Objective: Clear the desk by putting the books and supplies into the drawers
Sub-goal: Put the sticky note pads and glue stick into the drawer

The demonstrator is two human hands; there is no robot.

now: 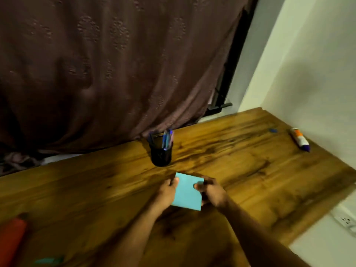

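Observation:
A light blue pad of paper (187, 191) is held over the middle of the wooden desk (250, 166). My left hand (167, 192) grips its left edge and my right hand (212, 192) pinches its right edge with the thumb on top. Just behind the pad stands a black mesh pen holder (161, 153) with several pens in it. A glue stick (300, 139) with an orange label and purple cap lies at the desk's far right, near the wall. The picture is blurred by motion.
A red cylindrical object (11, 239) lies at the desk's left front edge, with a small teal item (49, 260) near it. A tiny blue piece (272, 130) lies by the glue stick. A brown curtain (115, 64) hangs behind the desk. A wall socket (346, 221) sits at right.

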